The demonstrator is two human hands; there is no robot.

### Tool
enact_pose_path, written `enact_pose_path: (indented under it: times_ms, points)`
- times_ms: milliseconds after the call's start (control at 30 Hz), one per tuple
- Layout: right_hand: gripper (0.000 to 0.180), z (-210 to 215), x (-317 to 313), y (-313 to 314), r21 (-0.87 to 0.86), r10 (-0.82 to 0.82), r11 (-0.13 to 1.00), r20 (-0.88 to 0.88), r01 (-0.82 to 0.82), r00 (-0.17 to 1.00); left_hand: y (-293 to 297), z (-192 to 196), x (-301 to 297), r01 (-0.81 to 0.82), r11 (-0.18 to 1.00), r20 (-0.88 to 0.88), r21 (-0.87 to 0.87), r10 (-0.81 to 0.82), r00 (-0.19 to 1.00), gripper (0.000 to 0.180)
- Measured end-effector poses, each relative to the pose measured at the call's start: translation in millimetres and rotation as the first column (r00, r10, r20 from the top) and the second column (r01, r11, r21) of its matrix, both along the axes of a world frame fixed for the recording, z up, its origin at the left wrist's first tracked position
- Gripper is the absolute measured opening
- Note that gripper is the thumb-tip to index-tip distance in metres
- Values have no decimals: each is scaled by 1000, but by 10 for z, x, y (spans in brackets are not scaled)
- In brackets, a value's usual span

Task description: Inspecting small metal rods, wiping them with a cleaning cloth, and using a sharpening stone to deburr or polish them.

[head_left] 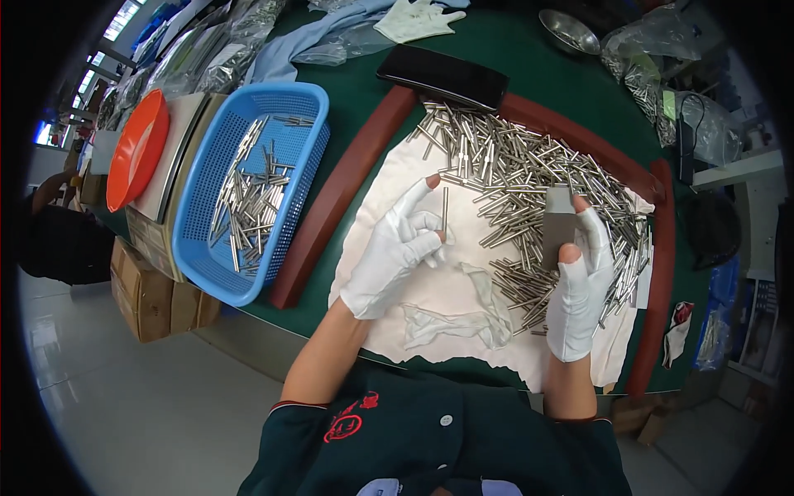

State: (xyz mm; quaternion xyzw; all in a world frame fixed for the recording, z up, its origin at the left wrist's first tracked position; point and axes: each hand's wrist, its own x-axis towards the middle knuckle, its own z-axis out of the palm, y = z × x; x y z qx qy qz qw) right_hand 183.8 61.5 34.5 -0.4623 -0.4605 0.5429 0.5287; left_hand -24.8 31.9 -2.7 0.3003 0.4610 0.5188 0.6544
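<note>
Both my hands wear white gloves with some fingertips bare. My left hand (395, 248) pinches a thin metal pin (445, 211) at its lower end, and the pin stands upright above the pale cloth (376, 211). In my right hand (581, 285) is a grey rectangular block (559, 217), gripped between thumb and fingers. Beneath and around the block spreads a large heap of loose metal pins (513, 165). A crumpled whitish cloth strip (459, 326) lies between my hands, near the front edge.
Dark red bars (343, 194) frame the work area on the green table. A black phone (442, 76) rests across the far bar. To the left sits a blue plastic basket (184, 194) holding more pins, beside an orange dish (138, 149). A metal bowl (569, 31) stands far right.
</note>
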Motion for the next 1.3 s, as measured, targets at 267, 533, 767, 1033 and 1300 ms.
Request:
enact_pose_path:
  times_ms: [267, 533, 767, 1033, 1300]
  points:
    - [72, -215, -22, 24, 77, 35, 996, 167, -48, 985, -32, 59, -41, 22, 1000, 93, 8, -23, 995, 68]
    - [63, -304, -62, 23, 189, 73, 968, 417, -165, 906, -35, 87, 32, 6, 1000, 118, -19, -4, 993, 67]
    - [68, -302, -149, -27, 331, 71, 886, 596, -325, 800, -105, 104, 117, 19, 999, -190, 40, -11, 982, 67]
    - [69, -273, -180, -33, 403, 115, 800, 624, -444, 773, -162, -276, 257, -19, 891, -380, 453, 212, 900, 69]
    - [68, -271, -177, -62, 387, 127, 809, 619, -442, 775, -188, -212, 283, -22, 879, -450, 476, 265, 853, 65]
